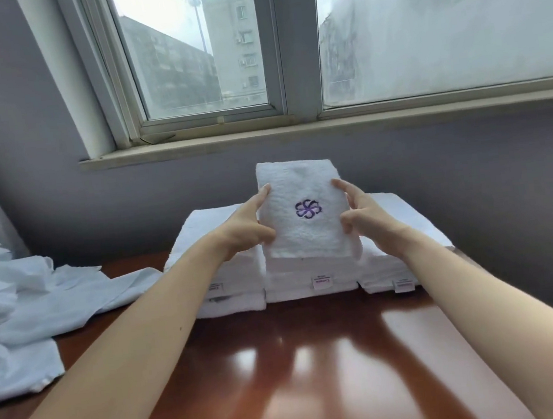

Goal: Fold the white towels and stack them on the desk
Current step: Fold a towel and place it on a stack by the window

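My left hand (pixel 248 228) at 9 o'clock, right hand (pixel 363 215) at 3 — both pinching folded towel (pixel 306 237) over middle stack (pixel 311 281); off-centre release could topple it.

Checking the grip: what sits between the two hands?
Head view: a folded towel with a purple emblem, held at its sides by the left hand and right hand, over the middle stack.

1. There is a single wide-angle camera, worn on the person's head. It looks forward and slightly down across the surface (pixel 321 376).
2. It sits close. The left forearm (pixel 128 346) enters from 7 o'clock and the right forearm (pixel 479 306) from 5 o'clock, both reaching to the folded towel (pixel 306 237) at mid-frame.
3. It faces a window (pixel 202 52) at 12 o'clock.
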Tool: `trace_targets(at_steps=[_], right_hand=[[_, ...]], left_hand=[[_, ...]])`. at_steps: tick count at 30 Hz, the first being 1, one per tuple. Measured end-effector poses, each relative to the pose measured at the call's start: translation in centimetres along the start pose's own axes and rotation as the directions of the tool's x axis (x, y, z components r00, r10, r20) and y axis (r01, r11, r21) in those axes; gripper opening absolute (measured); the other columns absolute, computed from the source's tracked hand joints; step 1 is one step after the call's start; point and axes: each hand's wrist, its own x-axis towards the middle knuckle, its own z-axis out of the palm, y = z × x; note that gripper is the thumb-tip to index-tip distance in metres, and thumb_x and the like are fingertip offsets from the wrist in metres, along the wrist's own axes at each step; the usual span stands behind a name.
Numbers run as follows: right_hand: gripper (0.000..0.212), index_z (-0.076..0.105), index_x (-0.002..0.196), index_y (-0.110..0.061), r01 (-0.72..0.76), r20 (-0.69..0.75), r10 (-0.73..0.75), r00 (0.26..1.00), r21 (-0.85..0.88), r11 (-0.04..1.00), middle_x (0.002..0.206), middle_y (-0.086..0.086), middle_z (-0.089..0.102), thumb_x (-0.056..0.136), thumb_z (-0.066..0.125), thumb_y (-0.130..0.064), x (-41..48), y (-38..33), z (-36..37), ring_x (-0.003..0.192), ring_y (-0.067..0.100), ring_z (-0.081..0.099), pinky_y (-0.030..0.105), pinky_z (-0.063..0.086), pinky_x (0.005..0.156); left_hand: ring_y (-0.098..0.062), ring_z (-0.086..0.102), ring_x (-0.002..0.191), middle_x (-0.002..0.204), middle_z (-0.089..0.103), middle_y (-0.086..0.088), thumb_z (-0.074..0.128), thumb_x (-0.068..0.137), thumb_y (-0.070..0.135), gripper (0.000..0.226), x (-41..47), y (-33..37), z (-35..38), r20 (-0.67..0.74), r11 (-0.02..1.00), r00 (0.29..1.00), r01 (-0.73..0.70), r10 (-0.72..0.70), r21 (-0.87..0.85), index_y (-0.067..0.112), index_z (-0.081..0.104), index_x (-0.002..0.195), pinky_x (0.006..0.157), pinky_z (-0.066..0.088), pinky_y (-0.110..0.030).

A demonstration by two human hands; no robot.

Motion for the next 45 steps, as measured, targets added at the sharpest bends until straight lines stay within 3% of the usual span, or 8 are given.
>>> trace_targets(at_steps=[5,8,11,13,18,21,34,45], right_hand=[[0.090,0.025,0.154,-0.026,-0.073,0.045,0.080,0.996,-0.125,0.989,0.159,0.001,0.026,0.073,0.041,0.009,1.4,1.3,1.0,0.128,0.012,0.038,0.020,0.039,0.088],[0.083,0.025,0.155,-0.016,-0.122,0.057,0.138,0.989,-0.225,0.967,0.160,0.002,0.025,0.077,0.039,0.010,1.9,1.2,1.5,0.125,0.011,0.043,0.013,0.037,0.082],[0.077,0.028,0.154,-0.012,-0.168,0.030,0.185,0.982,-0.292,0.942,0.142,0.006,0.048,0.080,0.037,0.007,1.7,0.6,1.9,0.082,-0.002,0.058,0.007,0.039,0.055],[0.068,0.033,0.150,-0.007,-0.176,0.000,0.187,0.982,-0.345,0.922,0.137,0.008,0.052,0.083,0.035,0.006,1.2,0.1,2.3,0.101,0.009,0.056,0.015,0.041,0.067],[0.031,0.058,0.113,-0.005,-0.125,-0.056,0.115,0.992,-0.625,0.771,0.124,0.012,0.059,0.092,0.036,-0.010,-1.1,-2.0,3.1,0.121,0.032,0.052,0.039,0.043,0.101],[0.047,0.051,0.140,-0.019,0.021,-0.021,-0.050,0.999,-0.691,0.722,0.147,-0.001,0.049,0.093,0.046,-0.020,-3.4,-3.6,4.1,0.135,0.021,0.044,0.038,0.036,0.111],[0.053,0.050,0.140,-0.030,0.540,0.469,-0.282,0.837,-0.630,0.558,0.144,-0.007,0.049,0.087,0.056,-0.021,-9.5,-9.7,21.9,0.130,0.013,0.047,0.035,0.042,0.103],[0.055,0.043,0.143,-0.034,0.679,0.626,-0.310,0.716,-0.520,0.518,0.148,-0.009,0.044,0.090,0.056,-0.026,-8.5,-13.6,39.1,0.132,0.015,0.045,0.031,0.043,0.092]], left_hand=[[-0.021,0.011,0.148,0.161,0.009,0.001,0.058,0.075,-0.002,0.092,0.7,-0.7,1.3,-0.044,0.925,0.999,0.008,0.009,0.380,0.032,0.025,0.154,0.114,0.031,-0.037],[-0.025,0.028,0.143,0.150,0.038,-0.004,0.053,0.084,0.008,0.059,0.7,-1.1,1.8,-0.016,0.839,1.000,-0.011,0.023,0.543,0.030,0.052,0.139,0.116,0.028,-0.041],[-0.022,0.040,0.138,0.141,0.054,0.002,0.042,0.089,0.011,0.052,0.5,-1.2,2.0,0.014,0.779,1.000,0.005,-0.019,0.627,0.034,0.055,0.133,0.122,0.009,-0.047],[-0.020,0.040,0.138,0.142,0.054,0.003,0.036,0.092,0.011,0.053,0.2,-0.9,2.1,0.010,0.745,1.000,0.016,-0.030,0.667,0.030,0.049,0.140,0.122,-0.001,-0.047],[-0.019,0.043,0.136,0.132,0.059,0.001,0.032,0.100,0.021,0.039,-2.3,-0.3,2.4,-0.065,0.830,0.997,0.010,0.032,0.557,0.028,0.056,0.130,0.123,0.005,-0.044],[-0.014,0.038,0.140,0.147,0.048,0.006,0.042,0.100,0.031,0.043,-5.0,-0.5,2.1,-0.136,0.898,0.986,-0.030,0.099,0.438,0.028,0.049,0.142,0.119,0.024,-0.040],[0.014,0.047,0.120,0.136,0.057,0.014,0.061,0.089,0.026,0.045,-23.0,-8.5,-7.9,-0.419,0.909,0.906,0.127,0.056,0.397,0.026,0.058,0.134,0.096,0.037,-0.009],[-0.012,0.053,0.124,0.146,0.046,0.011,0.063,0.085,0.035,0.055,-34.0,-15.9,-19.5,-0.627,0.821,0.756,0.472,-0.189,0.321,0.034,0.050,0.139,0.102,0.046,-0.036]])
